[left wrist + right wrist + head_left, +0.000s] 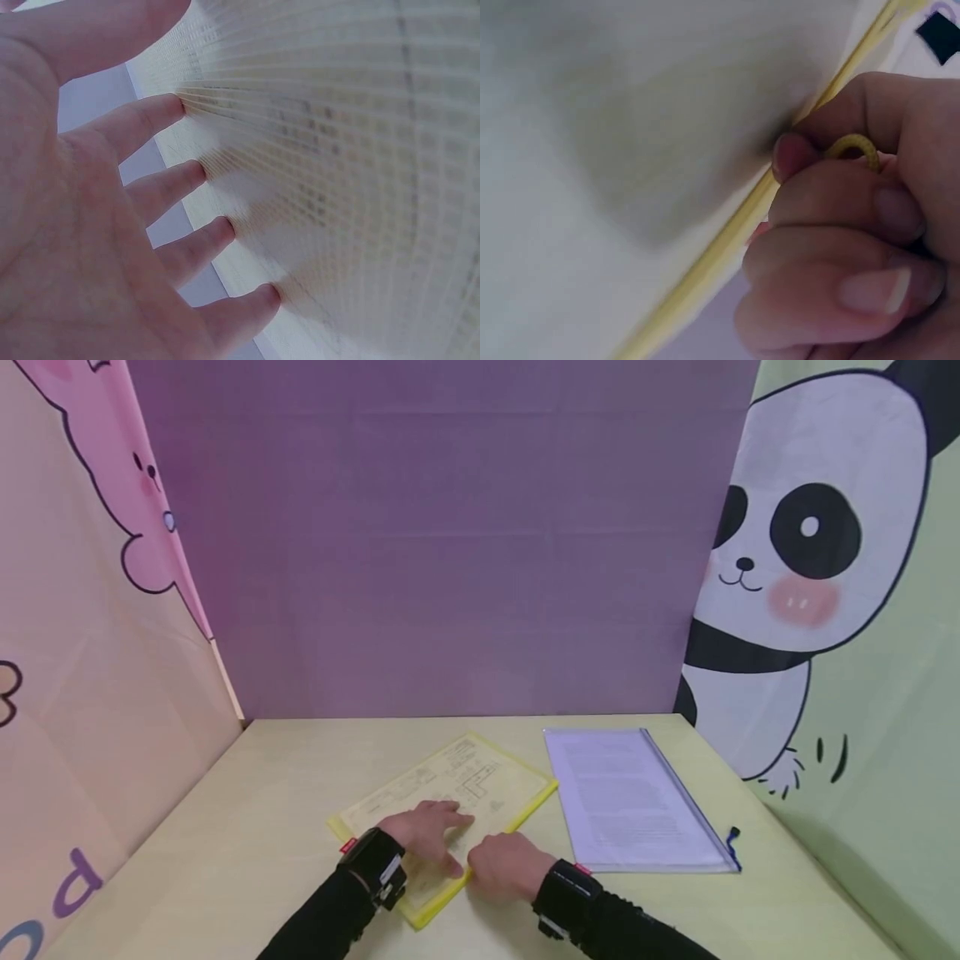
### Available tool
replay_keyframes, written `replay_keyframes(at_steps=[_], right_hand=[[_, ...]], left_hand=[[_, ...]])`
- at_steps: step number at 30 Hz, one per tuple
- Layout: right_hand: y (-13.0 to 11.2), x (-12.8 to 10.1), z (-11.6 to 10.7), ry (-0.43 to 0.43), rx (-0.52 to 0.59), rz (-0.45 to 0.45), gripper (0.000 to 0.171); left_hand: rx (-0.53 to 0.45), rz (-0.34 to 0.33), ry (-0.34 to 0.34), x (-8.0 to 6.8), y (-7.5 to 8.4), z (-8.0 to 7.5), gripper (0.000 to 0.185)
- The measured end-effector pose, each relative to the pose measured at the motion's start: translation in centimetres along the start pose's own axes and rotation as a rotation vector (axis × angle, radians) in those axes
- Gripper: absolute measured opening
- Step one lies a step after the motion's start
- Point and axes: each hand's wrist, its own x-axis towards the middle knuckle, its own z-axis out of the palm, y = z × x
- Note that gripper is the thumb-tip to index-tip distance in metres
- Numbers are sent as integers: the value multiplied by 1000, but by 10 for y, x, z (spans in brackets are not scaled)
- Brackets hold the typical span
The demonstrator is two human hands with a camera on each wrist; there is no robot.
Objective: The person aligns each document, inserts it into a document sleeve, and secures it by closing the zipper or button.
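Note:
A mesh zip pouch (480, 760) with yellow edges and a printed sheet inside lies slantwise on the table. On its surface rests my left hand (429, 833), fingers spread; the left wrist view has the fingertips (255, 300) pressing the gridded mesh (360, 180). At the pouch's near right edge, my right hand (510, 864) curls and pinches the zipper pull, whose yellow cord loop (862, 144) shows between the fingers. The yellow zipper edge (712, 262) runs past that hand. The fingers hide the slider itself.
To the right lies a second clear zip pouch (637, 802) holding white printed paper, with a dark blue pull cord (733, 843) at its near right corner. Both pouches are on a pale table (262, 827). A purple curtain (465, 560) hangs behind, with printed curtains at both sides.

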Motion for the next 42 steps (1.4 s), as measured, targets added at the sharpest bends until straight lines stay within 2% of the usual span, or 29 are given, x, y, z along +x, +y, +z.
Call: replay_keyframes(at_steps=[17,25,32,42], right_hand=[[-5,-1,-1,-22,19,-11,18],[-8,-2,-2,-31,39,-3,22],[-8,-3,1,-44,44,-26,17],[-9,-3,0,-22,29,-31,22]], left_hand=[[21,8,-2,0,1,0,76],[19,37,-4,0,0,-2,78],[6,21,-20,0,1,-2,77],[6,22,-9,-3,2,-4,74]])
